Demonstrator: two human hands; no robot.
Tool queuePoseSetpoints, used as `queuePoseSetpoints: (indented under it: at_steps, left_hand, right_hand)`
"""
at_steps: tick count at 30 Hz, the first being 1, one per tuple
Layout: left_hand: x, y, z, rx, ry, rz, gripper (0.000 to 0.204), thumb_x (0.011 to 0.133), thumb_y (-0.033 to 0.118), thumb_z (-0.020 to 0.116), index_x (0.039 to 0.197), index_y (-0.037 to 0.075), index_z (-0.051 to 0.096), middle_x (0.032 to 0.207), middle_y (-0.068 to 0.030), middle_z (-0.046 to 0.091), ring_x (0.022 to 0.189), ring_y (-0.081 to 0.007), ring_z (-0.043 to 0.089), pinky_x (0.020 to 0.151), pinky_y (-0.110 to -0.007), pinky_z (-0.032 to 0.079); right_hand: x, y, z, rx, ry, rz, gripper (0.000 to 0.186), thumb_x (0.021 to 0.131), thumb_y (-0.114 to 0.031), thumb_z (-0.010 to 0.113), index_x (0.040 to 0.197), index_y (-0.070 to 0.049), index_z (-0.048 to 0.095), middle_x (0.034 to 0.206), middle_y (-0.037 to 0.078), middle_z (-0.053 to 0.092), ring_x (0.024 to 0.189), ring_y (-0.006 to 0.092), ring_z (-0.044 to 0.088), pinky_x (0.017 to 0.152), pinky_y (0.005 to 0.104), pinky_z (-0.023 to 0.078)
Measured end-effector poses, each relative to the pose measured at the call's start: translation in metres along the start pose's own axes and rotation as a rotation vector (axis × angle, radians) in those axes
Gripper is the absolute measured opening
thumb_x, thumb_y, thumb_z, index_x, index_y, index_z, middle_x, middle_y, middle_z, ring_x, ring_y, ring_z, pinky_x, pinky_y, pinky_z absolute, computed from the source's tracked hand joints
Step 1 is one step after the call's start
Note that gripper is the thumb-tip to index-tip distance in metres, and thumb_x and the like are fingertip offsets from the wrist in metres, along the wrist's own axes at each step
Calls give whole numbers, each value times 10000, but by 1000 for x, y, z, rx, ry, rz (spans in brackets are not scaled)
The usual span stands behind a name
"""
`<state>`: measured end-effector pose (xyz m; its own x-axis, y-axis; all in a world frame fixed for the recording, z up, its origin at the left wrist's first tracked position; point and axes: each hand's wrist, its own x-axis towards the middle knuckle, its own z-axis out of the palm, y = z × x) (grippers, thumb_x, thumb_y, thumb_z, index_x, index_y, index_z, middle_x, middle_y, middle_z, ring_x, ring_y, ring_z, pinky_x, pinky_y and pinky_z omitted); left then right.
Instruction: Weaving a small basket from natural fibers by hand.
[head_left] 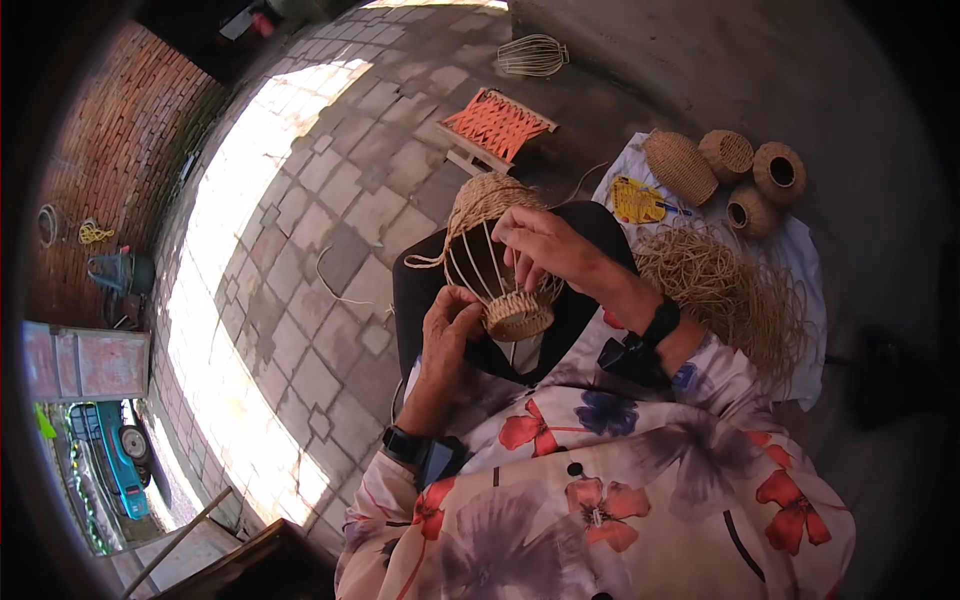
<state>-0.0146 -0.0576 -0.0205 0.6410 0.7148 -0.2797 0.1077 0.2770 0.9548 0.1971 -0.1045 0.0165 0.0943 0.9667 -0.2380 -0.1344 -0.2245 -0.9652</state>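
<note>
pass: left, over paving [345,182] | block: fibre pile [715,285] right, stool [495,126] ahead | inside basket [520,320]: unclear

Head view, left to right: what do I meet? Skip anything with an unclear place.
Blue vehicle → left hand → right hand → pile of loose tan strands. Left out: the part-woven basket, which overlaps both hands.

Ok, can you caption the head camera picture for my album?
Left hand and right hand at a part-woven basket, with strands and four baskets nearby.
</note>
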Motion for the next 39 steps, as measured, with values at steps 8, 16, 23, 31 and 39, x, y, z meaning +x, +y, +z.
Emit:
queuePoseSetpoints:
  at_steps: [8,16,23,31,39]
  left_hand:
    - [-6,8,1,232,56,-80,233,937,294,558,952,63,584,711,51,512,581,-26,441,537,-166,345]
    - [0,5,2,-55,119,-117,211,941,290,561,936,80,563,693,69,479,573,-30,397,544,-181,318]
    - [9,31,23,-141,81,-165,146,930,235,583,958,92,572,743,62,520,584,-20,432,536,-169,347]
    - [10,29,0,335,-75,116,178,966,148,505,1050,14,587,981,-7,514,846,-48,555,690,-177,473]
    - [14,58,24,-228,160,-250,185,995,144,441,1084,20,547,1000,-19,533,867,-78,562,727,-187,476]
  right_hand:
    - [-12,17,0,151,-17,-93,277,934,-234,540,1091,-7,554,928,87,600,678,141,640,527,252,537]
    - [-55,64,-88,112,425,-24,207,901,-231,575,984,-45,611,797,44,600,596,88,582,482,206,476]
    - [-77,107,-105,177,569,-20,178,900,-223,575,955,-58,611,738,18,580,565,80,550,454,208,446]
    - [-155,284,-157,13,708,401,181,886,-225,559,833,-55,593,656,35,588,516,124,558,435,258,433]
    - [-187,295,-183,10,1107,214,190,927,-195,525,1021,-42,588,720,21,579,577,118,564,493,274,480]
